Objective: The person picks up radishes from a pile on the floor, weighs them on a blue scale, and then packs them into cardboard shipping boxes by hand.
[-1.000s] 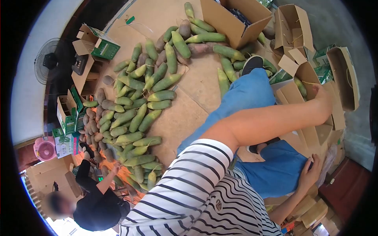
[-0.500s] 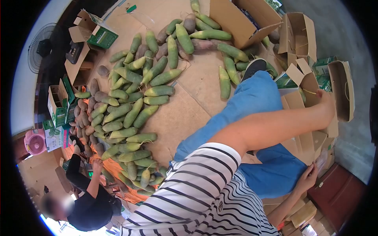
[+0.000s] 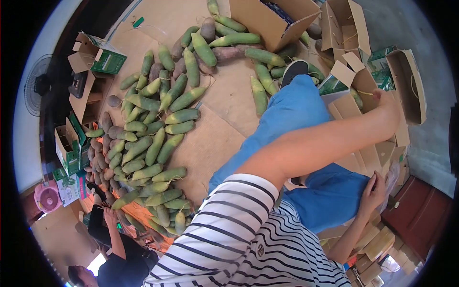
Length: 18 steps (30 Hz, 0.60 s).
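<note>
My left hand [image 3: 388, 107] reaches across my body to an open cardboard box [image 3: 362, 79]. Its fingers are closed at the end of a thin yellowish cord [image 3: 365, 93]. A green radish [image 3: 356, 99] shows inside that box. By my bent knee, my right hand [image 3: 374, 192] has its fingers curled together; what they hold, if anything, is hidden. Clear plastic [image 3: 393, 178] lies right beside this hand. A heap of green radishes [image 3: 148, 143] covers the floor to my left.
Several open boxes stand around me, including a tall carton [image 3: 272, 24] and one at the right [image 3: 409, 83]. Brownish-red roots [image 3: 98, 160] lie beyond the heap. A co-worker in black [image 3: 122, 260] bends over it. A fan [image 3: 38, 85] stands at far left.
The view has shifted, so the heap and boxes sit further left and up. My left hand stays at the box's cord. My right hand's fingers appear more curled, with the clear plastic beside them.
</note>
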### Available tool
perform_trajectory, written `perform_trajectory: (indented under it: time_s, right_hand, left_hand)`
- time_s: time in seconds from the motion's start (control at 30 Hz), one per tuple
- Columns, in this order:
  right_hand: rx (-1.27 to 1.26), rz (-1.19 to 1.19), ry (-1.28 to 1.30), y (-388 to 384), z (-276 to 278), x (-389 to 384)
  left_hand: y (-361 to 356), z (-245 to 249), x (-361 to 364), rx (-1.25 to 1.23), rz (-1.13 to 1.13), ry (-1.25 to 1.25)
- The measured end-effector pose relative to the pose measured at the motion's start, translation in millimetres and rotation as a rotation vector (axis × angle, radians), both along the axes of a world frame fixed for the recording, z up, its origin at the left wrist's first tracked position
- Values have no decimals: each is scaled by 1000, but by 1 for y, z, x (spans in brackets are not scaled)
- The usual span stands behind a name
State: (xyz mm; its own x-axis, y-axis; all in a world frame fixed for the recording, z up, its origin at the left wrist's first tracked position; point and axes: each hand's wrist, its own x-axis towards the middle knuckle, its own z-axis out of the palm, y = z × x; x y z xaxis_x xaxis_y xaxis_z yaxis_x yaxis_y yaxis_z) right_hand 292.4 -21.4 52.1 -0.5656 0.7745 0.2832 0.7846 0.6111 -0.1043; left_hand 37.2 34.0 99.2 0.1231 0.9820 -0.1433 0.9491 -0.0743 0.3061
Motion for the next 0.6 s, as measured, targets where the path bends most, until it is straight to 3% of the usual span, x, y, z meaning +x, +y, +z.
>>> perform_trajectory:
  time_s: [0.6]
  right_hand:
    - [-9,-36,8,1,0,10]
  left_hand:
    - [1,-2,3,-20,-33,24]
